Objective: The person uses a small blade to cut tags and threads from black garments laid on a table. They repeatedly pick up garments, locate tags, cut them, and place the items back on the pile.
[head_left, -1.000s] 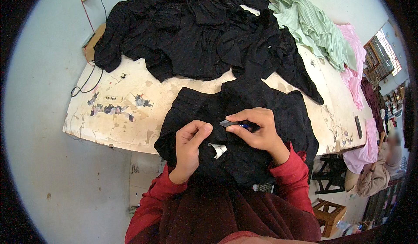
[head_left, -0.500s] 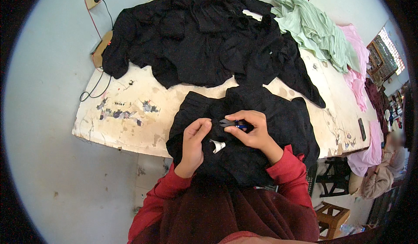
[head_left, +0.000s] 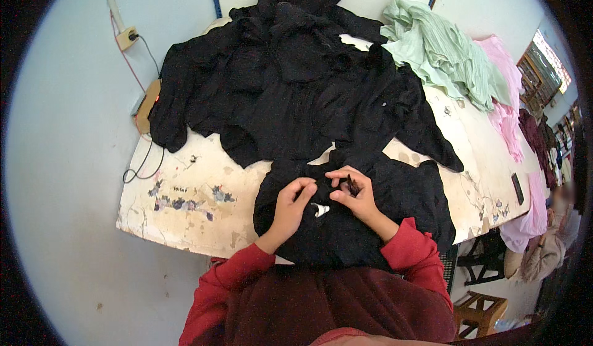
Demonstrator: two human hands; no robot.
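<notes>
A black garment lies bunched over the front edge of the table, under both my hands. My left hand is closed in a pinch, thumb against forefinger, at the cloth; what it grips is too small to make out. Close by on its right, my right hand curls around small thread snips, whose dark blades sit against the palm. Thumb and forefinger of that hand are slightly apart. Between the hands, a small white label stands up from the black cloth.
More black garments are heaped across the table. Pale green cloth and pink cloth lie at the back right. A dark phone-like object rests near the right edge. A wooden stool and a seated person are at right.
The snips have turned from pointing left between the right fingertips to lying back in the palm. Right thumb and forefinger have parted. The whole view has shifted, so the table sits lower.
</notes>
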